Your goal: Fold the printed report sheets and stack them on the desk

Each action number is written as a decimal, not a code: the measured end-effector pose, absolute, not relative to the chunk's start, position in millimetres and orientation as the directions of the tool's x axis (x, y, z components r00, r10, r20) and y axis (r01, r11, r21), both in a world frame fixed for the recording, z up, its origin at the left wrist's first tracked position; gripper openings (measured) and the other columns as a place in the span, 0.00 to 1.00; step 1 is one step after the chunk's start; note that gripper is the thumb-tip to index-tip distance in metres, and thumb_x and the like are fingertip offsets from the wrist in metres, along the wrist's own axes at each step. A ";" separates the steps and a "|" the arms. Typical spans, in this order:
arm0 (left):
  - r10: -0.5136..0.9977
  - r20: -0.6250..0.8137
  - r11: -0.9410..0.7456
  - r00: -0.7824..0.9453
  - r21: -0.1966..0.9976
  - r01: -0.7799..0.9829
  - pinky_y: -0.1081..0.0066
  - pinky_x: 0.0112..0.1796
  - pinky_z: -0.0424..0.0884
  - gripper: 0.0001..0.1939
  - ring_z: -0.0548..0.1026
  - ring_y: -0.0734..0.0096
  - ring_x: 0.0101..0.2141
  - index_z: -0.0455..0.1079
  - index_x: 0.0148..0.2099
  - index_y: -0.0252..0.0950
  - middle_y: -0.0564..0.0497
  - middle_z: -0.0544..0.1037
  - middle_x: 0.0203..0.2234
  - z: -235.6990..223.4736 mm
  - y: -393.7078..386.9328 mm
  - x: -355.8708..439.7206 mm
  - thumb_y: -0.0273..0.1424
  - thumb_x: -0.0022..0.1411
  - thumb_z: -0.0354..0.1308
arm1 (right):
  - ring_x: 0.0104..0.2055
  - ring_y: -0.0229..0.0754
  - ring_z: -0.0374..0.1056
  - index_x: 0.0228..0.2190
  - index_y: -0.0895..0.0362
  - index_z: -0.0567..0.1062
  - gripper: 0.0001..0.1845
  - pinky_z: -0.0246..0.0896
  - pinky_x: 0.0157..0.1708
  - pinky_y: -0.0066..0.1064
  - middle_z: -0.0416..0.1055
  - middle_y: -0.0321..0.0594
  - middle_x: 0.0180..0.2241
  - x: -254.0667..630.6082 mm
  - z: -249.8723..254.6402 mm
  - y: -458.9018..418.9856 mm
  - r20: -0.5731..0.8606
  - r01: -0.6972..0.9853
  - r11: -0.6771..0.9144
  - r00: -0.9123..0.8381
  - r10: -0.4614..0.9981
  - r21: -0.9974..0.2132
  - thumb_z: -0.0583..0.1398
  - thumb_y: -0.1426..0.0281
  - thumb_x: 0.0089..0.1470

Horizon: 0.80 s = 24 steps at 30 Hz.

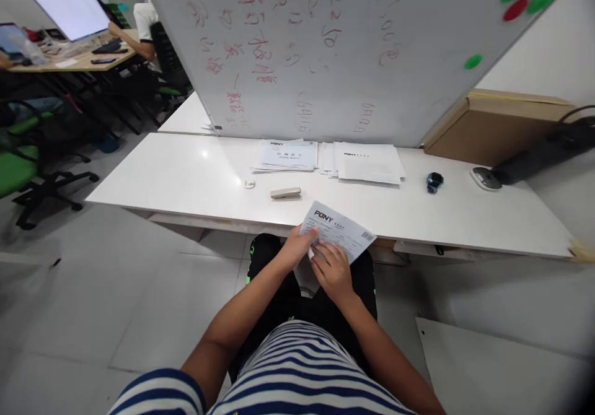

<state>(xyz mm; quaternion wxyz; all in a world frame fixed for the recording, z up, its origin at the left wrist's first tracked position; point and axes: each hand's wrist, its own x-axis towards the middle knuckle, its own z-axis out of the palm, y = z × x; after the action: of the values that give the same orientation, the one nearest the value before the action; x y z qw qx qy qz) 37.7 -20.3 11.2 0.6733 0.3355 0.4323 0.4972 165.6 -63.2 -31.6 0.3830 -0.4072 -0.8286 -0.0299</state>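
Observation:
Both my hands hold a small stack of printed sheets (341, 232) headed with a red and black logo, just in front of the white table's (186, 179) near edge and above my lap. My left hand (297, 248) pinches the sheets' near left corner, fingers closed. My right hand (332, 269) grips their lower edge, fingers curled over the paper. A beige stapler (286, 193) lies on the table just beyond the sheets. Two more stacks of printed papers, one to the left (288, 155) and one to the right (369, 162), rest further back.
A tilted whiteboard (334, 43) with red writing and coloured magnets stands behind the table. A small white disc (250, 184), a dark round gadget (434, 182), a cardboard box (493, 127) and a black cable lie on it. A person sits at a far desk with a monitor (67, 6); green chairs (23, 167) stand at the left.

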 end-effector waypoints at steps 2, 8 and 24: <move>0.949 -0.294 0.314 0.113 0.863 -0.396 0.56 0.50 0.66 0.21 0.75 0.55 0.44 0.73 0.43 0.30 0.41 0.78 0.41 0.8 -17.0 31.8 0.40 0.51 0.65 | 0.54 0.47 0.65 0.43 0.53 0.75 0.12 0.52 0.57 0.47 0.74 0.43 0.47 177.9 -34.3 -60.2 0.592 0.711 0.664 -0.439 0.676 -0.231 0.58 0.69 0.57; 0.879 -0.475 0.435 0.042 0.764 -0.477 0.53 0.51 0.67 0.21 0.75 0.53 0.46 0.73 0.45 0.30 0.39 0.78 0.42 -34.8 -23.9 2.7 0.37 0.51 0.66 | 0.56 0.46 0.63 0.47 0.55 0.72 0.15 0.48 0.59 0.45 0.70 0.45 0.51 234.6 -18.6 11.1 0.573 0.833 0.527 -0.352 0.740 -0.168 0.53 0.69 0.60; 0.846 -0.500 0.429 0.185 0.431 -0.794 0.52 0.57 0.61 0.27 0.68 0.51 0.55 0.62 0.60 0.33 0.39 0.73 0.52 -73.7 -103.0 -32.8 0.34 0.60 0.59 | 0.34 0.40 0.68 0.43 0.66 0.71 0.19 0.56 0.38 0.33 0.73 0.49 0.33 273.1 -30.0 193.4 0.237 0.948 0.282 -0.311 0.920 0.148 0.51 0.85 0.50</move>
<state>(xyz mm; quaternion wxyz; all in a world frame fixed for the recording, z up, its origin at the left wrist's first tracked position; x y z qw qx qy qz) -32.8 -103.0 -73.7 0.7689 0.0372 0.3510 0.5332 273.1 193.4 -30.0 0.0525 -0.5847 -0.7989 -0.1311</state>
